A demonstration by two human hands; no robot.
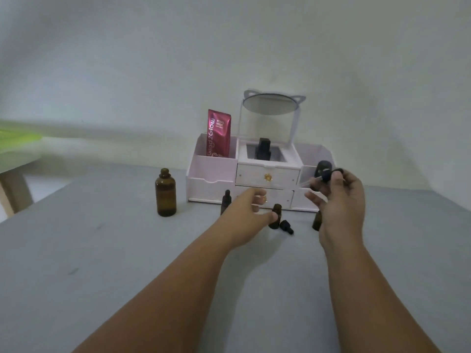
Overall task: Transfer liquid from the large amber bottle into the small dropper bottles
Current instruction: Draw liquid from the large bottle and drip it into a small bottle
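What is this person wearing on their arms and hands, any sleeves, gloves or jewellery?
Nothing that shows. Both forearms are bare right to the bottom edge of the picture, with no sleeve or cuff in sight. The left hand and the right hand have no gloves, and no watch, bracelet or ring can be made out.

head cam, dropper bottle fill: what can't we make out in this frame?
- Small bottle on the right: mostly behind the right hand; cap state hidden.
- Capped small bottle: lower part behind the left hand.
- Large amber bottle: uncapped, but the dark glass hides the liquid level.
- Dropper in the right hand: blurred; liquid inside unreadable.
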